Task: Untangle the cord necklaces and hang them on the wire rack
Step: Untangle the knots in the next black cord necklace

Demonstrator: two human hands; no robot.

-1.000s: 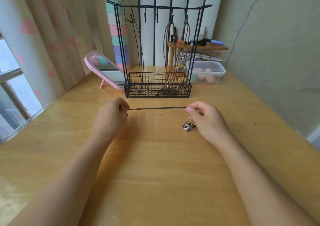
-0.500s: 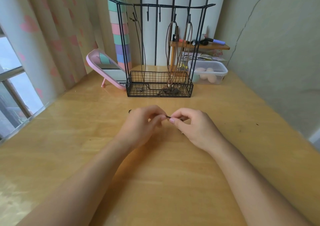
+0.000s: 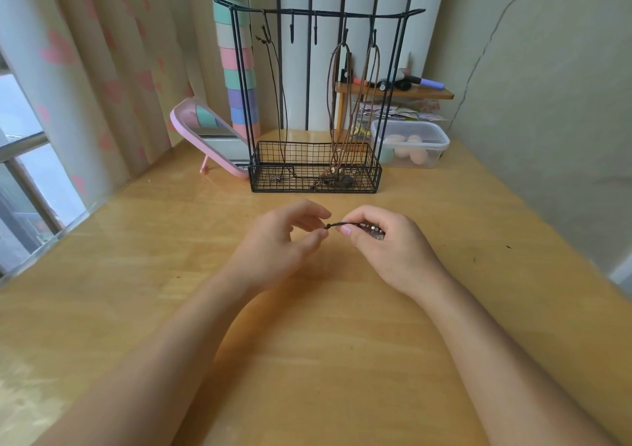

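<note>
Wire rack (image 3: 314,167), mirror (image 3: 219,137), box (image 3: 410,143) at table's (image 3: 307,360) back (cord necklace (image 3: 342,224) in right grip (image 3: 393,250), left grip (image 3: 280,244) slack).

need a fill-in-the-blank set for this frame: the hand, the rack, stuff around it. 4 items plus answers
1. The right hand holds a bunched necklace above the wooden ___.
2. Of the hooks on the rack, ___ carry no necklace.
3. The mirror left of the rack has a ___ frame.
4. The clear box right of the rack holds ___.
Answers: table; two; pink; eggs.
</note>
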